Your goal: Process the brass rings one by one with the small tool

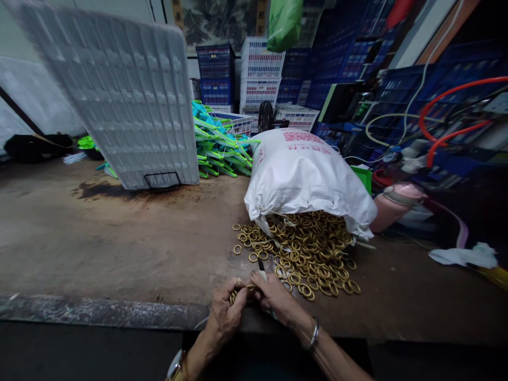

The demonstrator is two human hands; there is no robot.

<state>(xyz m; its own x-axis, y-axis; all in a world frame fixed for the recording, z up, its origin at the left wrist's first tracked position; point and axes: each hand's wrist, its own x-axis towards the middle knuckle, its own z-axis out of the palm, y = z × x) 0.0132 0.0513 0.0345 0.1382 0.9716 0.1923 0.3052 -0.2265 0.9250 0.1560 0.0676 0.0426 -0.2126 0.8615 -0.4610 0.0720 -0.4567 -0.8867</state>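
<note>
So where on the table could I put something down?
The table is bare on the left, in front of the grey panel, up to the gold rings. Another patch lies between the rings and the crumpled white scrap. It's crowded around the white sack, its spilled rings, the left hand and the right hand.

Brass-coloured rings [307,253] heaped loose, a few held, dark-tipped tool [261,264], perhaps a knife, pointing forward

On the brown counter [166,248] (it has a dark stain [97,191]) lie gold-coloured rings [311,248] and one white sack [301,172].
</note>
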